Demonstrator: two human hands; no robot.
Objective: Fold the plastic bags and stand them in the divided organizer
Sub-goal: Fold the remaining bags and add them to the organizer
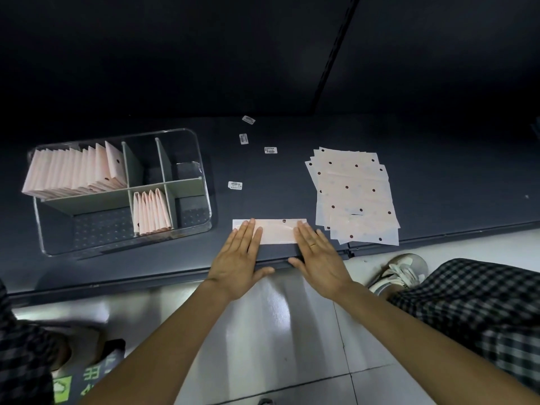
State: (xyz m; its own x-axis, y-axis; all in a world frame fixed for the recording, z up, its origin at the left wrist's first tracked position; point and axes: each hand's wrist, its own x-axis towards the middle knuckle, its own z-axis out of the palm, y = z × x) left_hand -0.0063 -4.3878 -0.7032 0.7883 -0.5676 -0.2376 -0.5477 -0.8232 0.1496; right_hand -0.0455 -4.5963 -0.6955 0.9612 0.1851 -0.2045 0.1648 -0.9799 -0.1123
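A person's left hand (240,258) and right hand (317,260) press flat, fingers extended and slightly spread and gripping nothing, on a pink bag (276,233) folded into a long strip at the worktop's (438,185) near edge. Just left of the strip, the clear divided organizer (201,171) already holds a full row of folded bags (76,171) in its far-left compartment and a few (152,213) in the near-middle one. Right of the strip, a fanned stack of unfolded bags (353,194) awaits folding; roughly half the job appears left.
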